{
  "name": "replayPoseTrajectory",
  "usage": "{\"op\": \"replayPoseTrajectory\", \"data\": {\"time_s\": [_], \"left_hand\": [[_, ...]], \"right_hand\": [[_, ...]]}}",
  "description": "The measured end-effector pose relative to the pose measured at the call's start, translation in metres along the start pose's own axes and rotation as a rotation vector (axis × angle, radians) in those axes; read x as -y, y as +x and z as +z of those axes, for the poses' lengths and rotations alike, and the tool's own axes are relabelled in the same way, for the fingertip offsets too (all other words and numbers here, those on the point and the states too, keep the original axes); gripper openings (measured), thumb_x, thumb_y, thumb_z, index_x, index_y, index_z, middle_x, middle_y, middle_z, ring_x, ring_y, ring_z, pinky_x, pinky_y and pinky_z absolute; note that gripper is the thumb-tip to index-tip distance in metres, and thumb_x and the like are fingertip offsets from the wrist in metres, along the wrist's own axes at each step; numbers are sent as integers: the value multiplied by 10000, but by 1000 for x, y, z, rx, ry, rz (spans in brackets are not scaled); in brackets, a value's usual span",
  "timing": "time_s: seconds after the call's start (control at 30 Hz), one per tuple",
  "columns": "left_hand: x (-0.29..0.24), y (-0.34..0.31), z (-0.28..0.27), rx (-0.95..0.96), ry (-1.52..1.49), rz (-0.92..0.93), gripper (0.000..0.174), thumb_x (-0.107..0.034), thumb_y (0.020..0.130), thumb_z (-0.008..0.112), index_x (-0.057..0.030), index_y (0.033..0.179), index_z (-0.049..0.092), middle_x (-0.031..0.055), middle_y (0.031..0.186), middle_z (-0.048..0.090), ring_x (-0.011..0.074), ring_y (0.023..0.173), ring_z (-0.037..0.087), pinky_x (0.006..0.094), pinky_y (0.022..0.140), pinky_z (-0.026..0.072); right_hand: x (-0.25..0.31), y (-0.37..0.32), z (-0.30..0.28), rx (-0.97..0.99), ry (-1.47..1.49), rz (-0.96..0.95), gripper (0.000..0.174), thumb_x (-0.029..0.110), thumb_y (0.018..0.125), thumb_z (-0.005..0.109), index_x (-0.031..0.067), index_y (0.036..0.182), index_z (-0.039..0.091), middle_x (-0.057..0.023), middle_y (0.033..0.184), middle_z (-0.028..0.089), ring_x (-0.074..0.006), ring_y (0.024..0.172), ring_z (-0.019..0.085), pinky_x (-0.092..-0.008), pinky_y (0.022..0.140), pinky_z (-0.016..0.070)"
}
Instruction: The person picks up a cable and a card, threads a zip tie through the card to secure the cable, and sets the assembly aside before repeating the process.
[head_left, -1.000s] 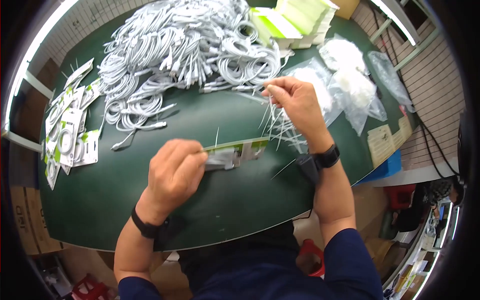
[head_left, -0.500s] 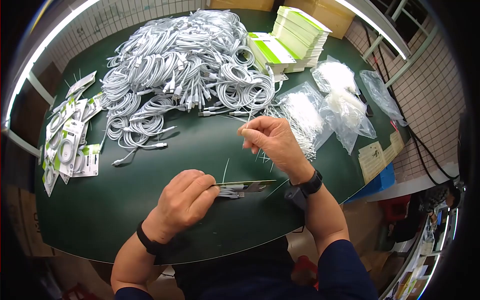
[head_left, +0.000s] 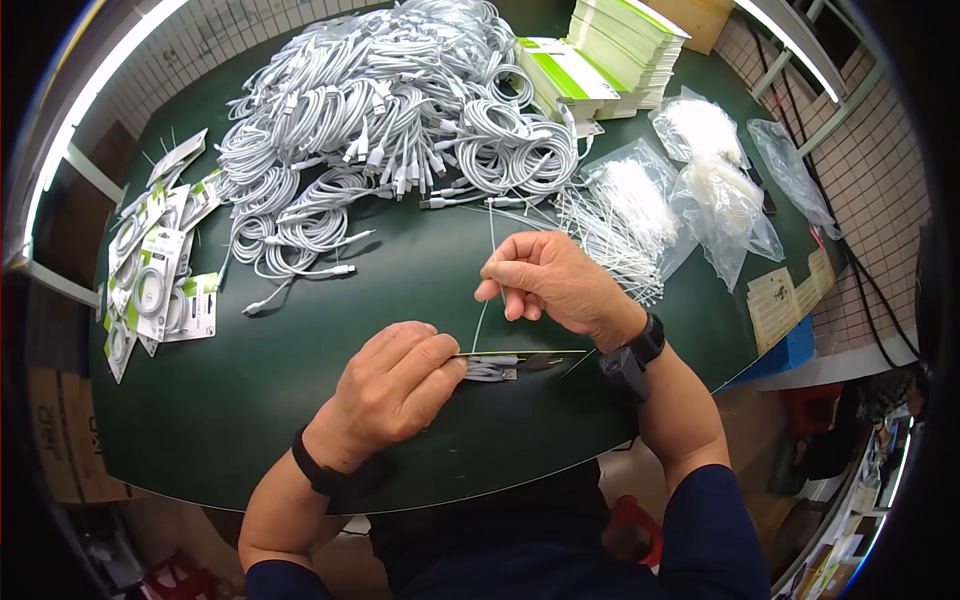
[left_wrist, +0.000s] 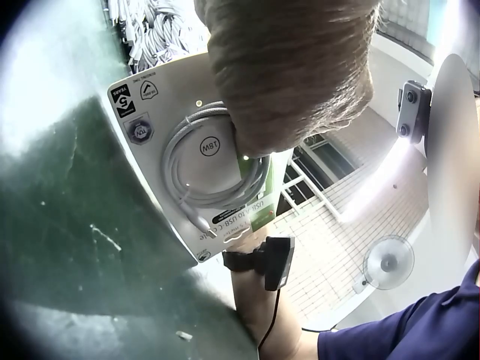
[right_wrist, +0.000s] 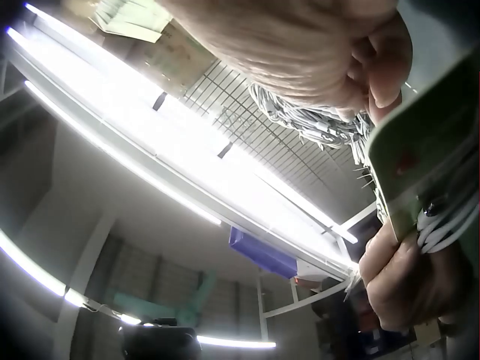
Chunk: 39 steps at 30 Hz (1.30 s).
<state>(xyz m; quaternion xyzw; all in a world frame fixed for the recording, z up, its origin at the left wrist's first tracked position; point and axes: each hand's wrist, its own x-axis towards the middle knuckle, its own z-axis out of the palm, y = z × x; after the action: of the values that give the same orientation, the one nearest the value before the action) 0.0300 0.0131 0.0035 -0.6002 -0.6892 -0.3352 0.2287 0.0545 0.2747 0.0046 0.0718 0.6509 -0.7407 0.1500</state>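
My left hand [head_left: 400, 385] grips a printed retail card [left_wrist: 142, 161] by its end, holding it edge-up over the table. A coiled grey USB cable [left_wrist: 176, 169] lies against the card's face, with "18W" printed inside the loop. My right hand [head_left: 560, 285] pinches a thin white zip tie [head_left: 492, 228] between thumb and fingertips, just above and behind the card. A thin white strand [head_left: 483, 322] runs from below those fingers down to the card's top edge. The right wrist view shows the card's green back close to both hands.
A big heap of coiled grey cables [head_left: 360, 110] covers the table's back. Carded cables [head_left: 152, 290] are piled at left. Stacked blank-cable cards [head_left: 630, 55] stand at back right. Loose zip ties [head_left: 625, 215] and plastic bags [head_left: 725, 200] lie at right.
My right hand has come left and down from the zip-tie pile to the card, bringing a tie. My left hand has moved slightly right, still gripping the card, which now appears nearly edge-on.
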Motion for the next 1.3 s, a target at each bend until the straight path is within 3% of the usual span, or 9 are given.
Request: {"op": "replayPoseTrajectory", "data": {"time_s": [0.3,0.43,0.57,0.83,0.97,1.07,1.3], "left_hand": [[-1,1,1,17,8,17,247,57,723,809,-18,901,655,111,930,699,303,825,714,402,741,616],[-1,3,2,26,-14,17,254,65,713,811,-14,897,655,118,935,703,310,826,716,402,740,614],[2,2,5,20,-30,23,194,-15,737,771,9,908,682,122,924,679,291,826,708,395,738,607],[2,3,6,8,-26,5,194,16,727,790,2,880,672,110,913,683,285,810,706,387,719,595],[2,3,6,41,-37,-12,307,100,664,819,2,904,654,136,942,704,327,824,717,412,747,616],[2,4,9,-1,-6,-9,204,18,717,804,-6,870,672,100,895,683,274,792,695,378,716,593],[1,5,10,5,5,-29,201,20,709,806,-11,861,679,94,894,684,265,781,688,370,706,588]], "right_hand": [[-4,2,5,7,-148,-129,162,158,985,758,0,950,758,-49,897,753,-77,734,676,-201,617,506],[-7,5,6,-22,-81,-133,156,153,968,776,0,954,746,-37,868,735,-79,730,676,-201,616,506],[-9,7,9,-3,-35,-92,152,150,971,775,9,960,721,-35,862,726,-76,735,686,-195,619,517],[-7,5,17,66,104,-45,150,157,989,765,26,973,691,-37,886,720,-74,751,706,-182,628,540],[-6,3,19,64,76,-24,149,153,986,768,25,969,693,-39,891,719,-75,749,705,-184,631,542],[-9,3,18,80,74,-34,150,151,982,769,22,968,694,-42,891,720,-75,747,705,-185,633,544],[-8,0,23,73,42,-33,146,138,966,772,15,962,694,-45,888,719,-74,736,698,-187,630,542]]}}
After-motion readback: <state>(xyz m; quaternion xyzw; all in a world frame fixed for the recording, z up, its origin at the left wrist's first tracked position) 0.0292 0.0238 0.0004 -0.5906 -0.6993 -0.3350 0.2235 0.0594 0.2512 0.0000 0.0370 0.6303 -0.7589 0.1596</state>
